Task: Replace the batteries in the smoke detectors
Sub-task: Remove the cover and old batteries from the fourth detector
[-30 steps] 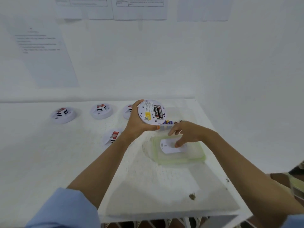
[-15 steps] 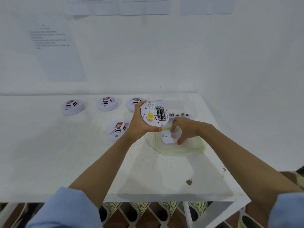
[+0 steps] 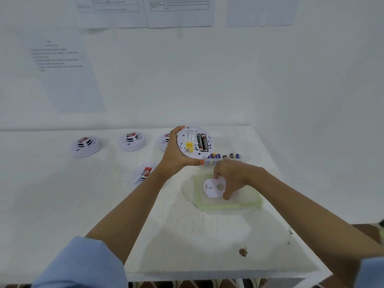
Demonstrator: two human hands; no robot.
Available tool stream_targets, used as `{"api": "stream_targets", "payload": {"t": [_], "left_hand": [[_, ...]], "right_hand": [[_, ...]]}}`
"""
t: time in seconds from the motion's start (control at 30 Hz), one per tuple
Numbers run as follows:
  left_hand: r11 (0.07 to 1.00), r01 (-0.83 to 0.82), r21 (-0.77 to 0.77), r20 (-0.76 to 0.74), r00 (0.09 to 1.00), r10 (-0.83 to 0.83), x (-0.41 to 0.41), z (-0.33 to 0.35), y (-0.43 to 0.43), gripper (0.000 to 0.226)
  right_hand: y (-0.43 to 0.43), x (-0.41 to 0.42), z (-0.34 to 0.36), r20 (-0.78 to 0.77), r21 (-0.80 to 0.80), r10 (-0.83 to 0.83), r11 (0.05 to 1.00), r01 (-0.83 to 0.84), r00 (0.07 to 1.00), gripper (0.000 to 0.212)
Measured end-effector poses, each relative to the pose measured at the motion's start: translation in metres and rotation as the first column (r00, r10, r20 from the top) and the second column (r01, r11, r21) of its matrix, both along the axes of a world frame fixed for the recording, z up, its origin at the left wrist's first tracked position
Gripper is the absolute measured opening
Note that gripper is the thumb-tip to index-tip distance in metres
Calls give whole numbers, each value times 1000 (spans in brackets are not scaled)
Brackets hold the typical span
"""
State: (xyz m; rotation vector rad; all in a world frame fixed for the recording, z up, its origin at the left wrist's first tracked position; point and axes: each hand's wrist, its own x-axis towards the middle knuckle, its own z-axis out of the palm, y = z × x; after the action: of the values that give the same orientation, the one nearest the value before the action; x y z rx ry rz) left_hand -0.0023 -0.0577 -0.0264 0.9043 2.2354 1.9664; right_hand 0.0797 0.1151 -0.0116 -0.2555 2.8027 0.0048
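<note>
1. Smoke detector (image 3: 194,144) is held up above the far middle of the tabletop (image 3: 187,246), its back turned toward the camera. Two black batteries (image 3: 202,142) are seen seated side by side in the open compartment, next to a yellow label.
2. It is gripped by the left hand (image 3: 176,156). The grip is closed round the rim, with the thumb on the near edge and the fingers curled behind the far-left edge.
3. White cover plate (image 3: 212,188) with a round hole is pinched by the right hand (image 3: 232,175), whose grip is closed on its right side. The plate is seen over a clear green-rimmed container (image 3: 249,205); whether it rests in the container cannot be told.
4. Loose batteries (image 3: 225,156) are lined up in a row just beyond the right hand, partly hidden at the left by the held detector.
5. Three detectors are set in a row at the back left: far-left detector (image 3: 86,145), middle detector (image 3: 132,141), and third detector (image 3: 164,141), half hidden behind the left hand. Nearer detector (image 3: 144,173) is seen tilted just beside the left forearm.
6. Brown spot (image 3: 242,252) is seen near the front edge, and printed sheets (image 3: 178,11) are fixed to the wall.
</note>
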Motion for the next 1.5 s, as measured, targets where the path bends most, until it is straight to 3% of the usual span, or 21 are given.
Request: {"api": "stream_targets", "payload": {"t": [0.37, 0.7, 0.87, 1.0, 1.17, 1.3, 1.5], "left_hand": [[1000, 21, 14, -22, 1000, -21, -14, 7, 11, 99], [999, 31, 33, -47, 998, -30, 7, 6, 7, 97], [997, 54, 58, -35, 998, -52, 23, 6, 7, 99], [998, 39, 58, -52, 998, -36, 28, 6, 3, 99], [997, 18, 76, -27, 1000, -16, 24, 6, -3, 105], [998, 35, 57, -35, 999, -33, 11, 3, 0, 102], [992, -21, -127, -150, 989, 2, -26, 17, 16, 71]], "right_hand": [[-2, -3, -1, -36, 115, 68, 991, -63, 997, 59], [-5, 6, 6, -27, 68, -3, 998, 5, 1000, 67], [-6, 13, 10, -9, 22, -52, 998, 52, 999, 61], [-2, 23, 29, 0, -109, -112, 988, 112, 994, 62], [16, 35, 78, -23, -314, -165, 938, 150, 986, 48], [14, 24, 105, -202, -503, -205, 860, 78, 958, 54], [-6, -26, 91, -374, -493, -180, 870, -30, 910, 58]]}}
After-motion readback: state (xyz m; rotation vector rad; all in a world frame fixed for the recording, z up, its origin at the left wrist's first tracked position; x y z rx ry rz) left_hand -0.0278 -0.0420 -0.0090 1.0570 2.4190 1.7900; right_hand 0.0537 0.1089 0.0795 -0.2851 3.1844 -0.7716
